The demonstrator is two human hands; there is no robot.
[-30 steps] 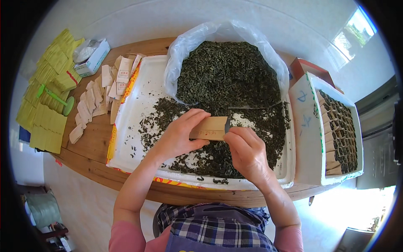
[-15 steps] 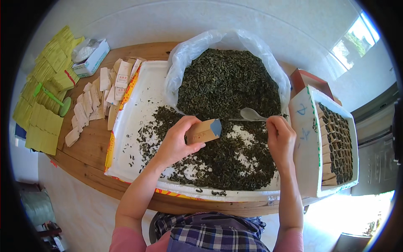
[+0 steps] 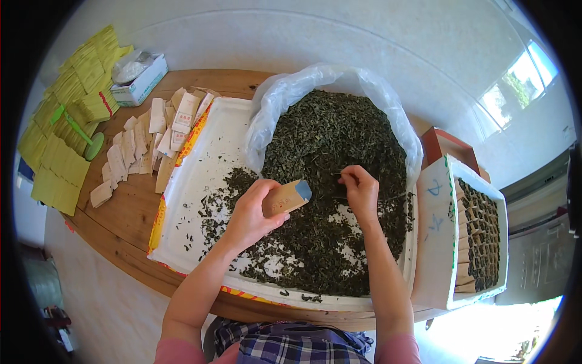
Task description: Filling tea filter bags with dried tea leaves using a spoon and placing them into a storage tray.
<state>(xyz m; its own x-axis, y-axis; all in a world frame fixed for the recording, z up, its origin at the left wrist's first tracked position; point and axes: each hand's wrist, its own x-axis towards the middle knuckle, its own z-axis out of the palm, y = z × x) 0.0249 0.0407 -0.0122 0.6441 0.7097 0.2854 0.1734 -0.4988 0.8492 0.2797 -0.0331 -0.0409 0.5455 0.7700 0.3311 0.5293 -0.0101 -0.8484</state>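
Wooden counter [image 3: 130,212], head view | left hand [image 3: 250,213] grasping tan paper packet [image 3: 284,199], blue-lined end toward right hand [image 3: 362,189] | its fingers curled over dark leaves [image 3: 327,246], grip unclear | white tray [image 3: 225,130] beneath both hands | foam box [image 3: 433,249] right of hands

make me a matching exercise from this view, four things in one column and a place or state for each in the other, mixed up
Things
1. packet
2. bag
3. foam box
4. green tool

Places and states
A. by the yellow packs
B. around a heap of dark leaves
C. in the left hand
D. holding rows of filled packets

Pairs: 1-C, 2-B, 3-D, 4-A
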